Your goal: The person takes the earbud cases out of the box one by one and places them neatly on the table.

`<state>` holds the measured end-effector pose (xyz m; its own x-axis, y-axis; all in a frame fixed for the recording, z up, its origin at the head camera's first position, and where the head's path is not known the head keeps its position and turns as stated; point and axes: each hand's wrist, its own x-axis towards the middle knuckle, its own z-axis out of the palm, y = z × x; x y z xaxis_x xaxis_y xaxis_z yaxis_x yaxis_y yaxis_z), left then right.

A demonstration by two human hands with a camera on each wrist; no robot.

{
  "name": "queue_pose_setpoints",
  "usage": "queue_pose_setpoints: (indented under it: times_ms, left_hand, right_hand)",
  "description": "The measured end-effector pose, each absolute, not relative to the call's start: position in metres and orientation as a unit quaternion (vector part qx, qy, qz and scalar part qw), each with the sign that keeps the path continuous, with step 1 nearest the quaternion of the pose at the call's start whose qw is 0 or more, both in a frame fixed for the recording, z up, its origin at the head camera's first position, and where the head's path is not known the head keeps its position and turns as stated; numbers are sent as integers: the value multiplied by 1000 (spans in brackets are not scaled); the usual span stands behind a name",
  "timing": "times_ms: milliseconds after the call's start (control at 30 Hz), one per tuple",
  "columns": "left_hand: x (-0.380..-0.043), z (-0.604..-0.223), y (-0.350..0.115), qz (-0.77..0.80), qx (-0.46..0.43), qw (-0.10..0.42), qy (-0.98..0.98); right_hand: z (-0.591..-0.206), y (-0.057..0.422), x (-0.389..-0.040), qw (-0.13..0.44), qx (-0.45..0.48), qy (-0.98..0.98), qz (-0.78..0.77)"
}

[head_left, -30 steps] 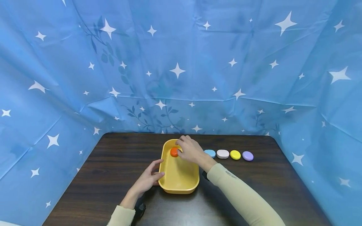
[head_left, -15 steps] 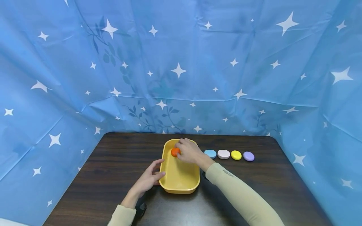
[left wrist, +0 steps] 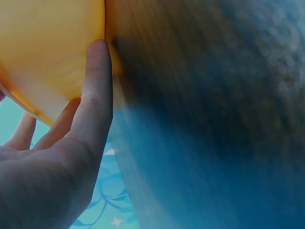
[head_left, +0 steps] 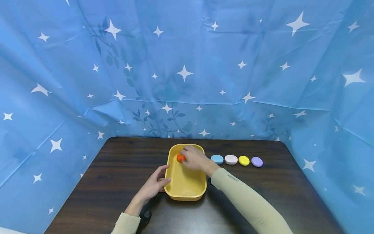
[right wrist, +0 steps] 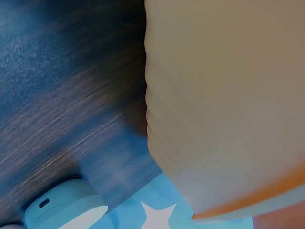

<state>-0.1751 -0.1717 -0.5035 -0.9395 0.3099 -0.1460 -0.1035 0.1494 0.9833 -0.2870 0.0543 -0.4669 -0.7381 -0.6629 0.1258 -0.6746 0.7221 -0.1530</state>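
Note:
A yellow rectangular tray point(head_left: 187, 182) with rounded corners stands on the dark wooden table. My left hand point(head_left: 150, 187) touches its left side, thumb at the rim and fingers extended along the outer wall, as the left wrist view also shows. My right hand point(head_left: 195, 158) reaches down inside the far part of the tray. Between its thumb and fingers it pinches an orange rounded object point(head_left: 180, 158), partly covered by the fingertips. In the right wrist view the tray wall point(right wrist: 224, 95) hides most of that hand and the orange object.
Right of the tray lies a row: a light blue oval case point(head_left: 217, 159) with a small slot in its side, a white oval piece point(head_left: 230, 159), a yellow round piece point(head_left: 243, 160) and a purple round piece point(head_left: 256, 162). A blue star-patterned curtain point(head_left: 187, 84) hangs behind the table.
The right hand has sunk slightly lower into the tray, its fingers closing further over the orange object. The left hand and the row of pieces stay in place.

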Motion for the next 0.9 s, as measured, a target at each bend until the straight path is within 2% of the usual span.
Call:
queue_pose_setpoints:
  times_ms: [600,900]
  left_hand:
    - [-175,-503,-171,654,69,170,734]
    - [-173,-503,-173,648,80,161,740]
  right_hand:
    - [-473,47,-287,-34,351,-933,78]
    - [-480,45,-287,-48,363,-927,80]
